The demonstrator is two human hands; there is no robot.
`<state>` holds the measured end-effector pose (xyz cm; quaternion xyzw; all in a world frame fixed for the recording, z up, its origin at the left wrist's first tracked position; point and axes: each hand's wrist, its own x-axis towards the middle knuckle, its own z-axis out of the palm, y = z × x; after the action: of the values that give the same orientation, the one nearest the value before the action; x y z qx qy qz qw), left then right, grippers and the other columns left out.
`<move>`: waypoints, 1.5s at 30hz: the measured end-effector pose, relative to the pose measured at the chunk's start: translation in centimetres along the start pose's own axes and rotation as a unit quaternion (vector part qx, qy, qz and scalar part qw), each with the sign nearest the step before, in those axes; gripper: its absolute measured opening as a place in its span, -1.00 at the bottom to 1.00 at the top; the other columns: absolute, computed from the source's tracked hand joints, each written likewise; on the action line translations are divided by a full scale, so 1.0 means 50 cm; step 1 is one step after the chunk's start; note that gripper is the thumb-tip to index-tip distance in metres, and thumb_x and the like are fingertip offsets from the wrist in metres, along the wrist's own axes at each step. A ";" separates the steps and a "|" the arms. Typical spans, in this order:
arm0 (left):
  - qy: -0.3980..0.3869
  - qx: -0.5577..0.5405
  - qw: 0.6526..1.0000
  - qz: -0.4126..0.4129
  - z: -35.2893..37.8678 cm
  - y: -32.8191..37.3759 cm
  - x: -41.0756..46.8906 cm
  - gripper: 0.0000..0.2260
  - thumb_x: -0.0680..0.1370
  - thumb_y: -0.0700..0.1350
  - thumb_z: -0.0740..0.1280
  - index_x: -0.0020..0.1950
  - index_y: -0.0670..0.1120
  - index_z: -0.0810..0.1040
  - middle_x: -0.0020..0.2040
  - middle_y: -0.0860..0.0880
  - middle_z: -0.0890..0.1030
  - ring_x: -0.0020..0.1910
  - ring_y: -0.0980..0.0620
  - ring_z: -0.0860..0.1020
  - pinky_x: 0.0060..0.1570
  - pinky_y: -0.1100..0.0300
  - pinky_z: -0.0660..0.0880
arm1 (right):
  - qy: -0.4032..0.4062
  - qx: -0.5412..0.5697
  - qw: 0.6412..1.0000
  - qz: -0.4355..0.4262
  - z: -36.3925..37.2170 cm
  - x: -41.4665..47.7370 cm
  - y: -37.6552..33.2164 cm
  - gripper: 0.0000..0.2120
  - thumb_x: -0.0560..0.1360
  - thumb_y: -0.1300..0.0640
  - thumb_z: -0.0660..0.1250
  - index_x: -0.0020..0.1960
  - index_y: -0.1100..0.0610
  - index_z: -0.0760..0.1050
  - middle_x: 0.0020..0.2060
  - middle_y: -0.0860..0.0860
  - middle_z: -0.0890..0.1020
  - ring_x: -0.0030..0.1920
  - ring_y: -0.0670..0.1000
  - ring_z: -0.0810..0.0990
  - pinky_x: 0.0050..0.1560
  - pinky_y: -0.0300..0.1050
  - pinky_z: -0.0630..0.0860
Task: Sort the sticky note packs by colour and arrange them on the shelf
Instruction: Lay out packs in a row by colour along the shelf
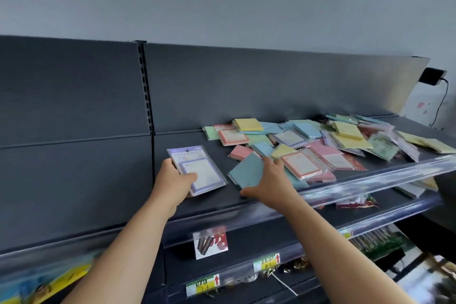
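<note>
On the dark top shelf [209,205] my left hand [174,181] grips a purple-bordered sticky note pack [199,170] in clear wrapping, thumb on its face. My right hand [269,180] holds a plain blue pack [246,173] by its right edge, just off the shelf surface. Behind and to the right lies a loose heap of packs [320,140] in yellow, blue, pink, green and purple, several overlapping. A yellow pack [248,124] sits on top at the heap's back left.
The shelf's clear plastic front rail [345,187] runs along its edge. Lower shelves carry price tags [203,285] and other packaged goods [357,202]. The shelf's slotted upright [146,89] divides the back panel. A black box with a cable [431,76] hangs at the far right.
</note>
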<state>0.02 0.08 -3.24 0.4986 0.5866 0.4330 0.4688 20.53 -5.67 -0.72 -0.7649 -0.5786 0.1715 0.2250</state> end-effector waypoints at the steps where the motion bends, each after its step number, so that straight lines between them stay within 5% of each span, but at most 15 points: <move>1: 0.004 0.001 1.000 -0.004 -0.007 -0.003 -0.004 -0.72 0.50 -0.29 0.36 0.14 -0.08 0.40 0.06 -0.04 0.61 0.01 -0.07 0.61 0.00 -0.05 0.59 | 0.008 0.023 1.000 -0.008 0.001 0.003 -0.004 -0.22 0.37 0.02 0.52 0.43 0.14 0.18 0.31 0.10 0.26 0.22 0.12 0.43 0.25 -0.01 0.43; 5: 0.064 -0.010 0.997 0.040 -0.042 -0.004 -0.040 -0.81 0.52 -0.33 0.28 -0.07 -0.04 0.47 -0.05 -0.01 0.64 -0.04 -0.12 0.61 -0.12 0.06 0.53 | 0.042 0.122 0.990 -0.058 0.015 0.020 -0.035 -0.42 0.50 0.12 0.38 0.46 0.08 0.24 0.28 0.07 0.42 0.17 0.05 0.49 0.02 -0.14 0.50; 8: 0.132 0.000 0.989 0.069 -0.082 -0.001 -0.073 -0.87 0.56 -0.27 0.26 0.08 -0.13 0.49 -0.01 0.02 0.62 -0.04 -0.03 0.59 -0.19 0.16 0.48 | 0.036 0.185 0.977 -0.102 0.036 0.025 -0.078 -0.46 0.51 0.15 0.37 0.43 0.09 0.28 0.22 0.05 0.50 0.07 -0.02 0.51 -0.20 -0.30 0.44; 12: 0.226 -0.004 0.971 0.078 -0.163 -0.008 -0.104 -0.87 0.61 -0.22 0.19 0.13 -0.04 0.40 0.06 0.02 0.55 0.00 0.01 0.54 -0.14 0.12 0.52 | 0.003 0.221 0.962 -0.162 0.085 0.015 -0.155 -0.48 0.50 0.16 0.37 0.42 0.05 0.31 0.21 0.02 0.51 0.11 0.00 0.54 0.01 -0.09 0.55; 20: 0.319 -0.073 0.945 0.019 -0.375 -0.047 -0.148 -0.81 0.63 -0.26 0.11 0.19 -0.05 0.39 0.10 -0.04 0.53 0.00 -0.05 0.57 -0.41 0.20 0.57 | -0.074 0.242 0.936 -0.244 0.198 -0.029 -0.339 -0.53 0.52 0.16 0.33 0.40 -0.01 0.33 0.17 0.00 0.48 0.04 -0.01 0.51 -0.14 -0.22 0.41; 26: 0.339 -0.027 0.940 -0.011 -0.561 -0.084 -0.162 -0.69 0.53 -0.37 0.21 0.22 -0.07 0.41 0.14 -0.05 0.55 0.05 -0.04 0.56 -0.34 0.21 0.56 | -0.113 0.242 0.923 -0.277 0.300 -0.063 -0.494 -0.53 0.53 0.17 0.32 0.41 0.04 0.34 0.18 0.01 0.51 0.05 -0.01 0.53 -0.23 -0.32 0.39; 32: 0.321 0.071 0.944 -0.017 -0.733 -0.104 -0.148 -0.69 0.53 -0.36 0.25 0.12 0.02 0.46 0.06 -0.03 0.60 0.05 -0.07 0.58 0.07 -0.11 0.58 | -0.136 0.247 0.926 -0.250 0.401 -0.085 -0.624 -0.55 0.53 0.18 0.32 0.39 0.04 0.35 0.17 0.01 0.53 0.02 -0.02 0.54 -0.32 -0.37 0.37; 35: 0.304 0.098 0.947 -0.029 -0.808 -0.116 -0.117 -0.58 0.54 -0.29 0.29 0.39 -0.09 0.42 0.23 -0.07 0.56 0.14 -0.11 0.56 0.11 -0.10 0.56 | -0.138 0.253 0.933 -0.216 0.442 -0.088 -0.676 -0.56 0.53 0.17 0.32 0.39 0.07 0.36 0.12 0.00 0.55 -0.03 -0.03 0.55 -0.36 -0.34 0.37; 38: 0.280 0.146 0.949 -0.016 -0.857 -0.118 -0.076 -0.67 0.54 -0.29 0.28 0.29 -0.10 0.47 0.12 -0.03 0.54 0.07 -0.10 0.53 0.08 -0.09 0.56 | -0.120 0.257 0.944 -0.170 0.476 -0.087 -0.716 -0.58 0.53 0.14 0.31 0.38 0.12 0.37 0.10 0.02 0.57 -0.05 0.00 0.57 -0.38 -0.27 0.41; 42: 0.223 0.244 0.944 0.015 -0.883 -0.119 -0.021 -0.94 0.55 -0.22 0.31 0.01 -0.16 0.51 -0.01 -0.04 0.57 -0.05 -0.06 0.51 -0.24 0.19 0.41 | -0.087 0.249 0.959 -0.104 0.506 -0.088 -0.739 -0.67 0.55 0.11 0.27 0.27 0.22 0.42 0.00 0.07 0.58 -0.14 0.04 0.58 -0.35 -0.14 0.47; 45: 0.166 0.272 0.948 0.019 -0.888 -0.126 0.004 -0.81 0.53 -0.08 0.38 0.08 -0.14 0.54 0.09 -0.08 0.58 0.01 -0.05 0.51 -0.16 0.18 0.33 | -0.065 0.147 0.982 -0.102 0.512 -0.095 -0.739 -0.72 0.55 0.06 0.25 0.18 0.21 0.43 0.02 0.08 0.51 -0.14 0.05 0.53 -0.23 -0.09 0.49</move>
<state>-44.72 -2.30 -1.17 0.5395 0.7420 0.3422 0.2029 -24.03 1.97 -2.15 -0.6474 -0.6356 0.2806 0.3132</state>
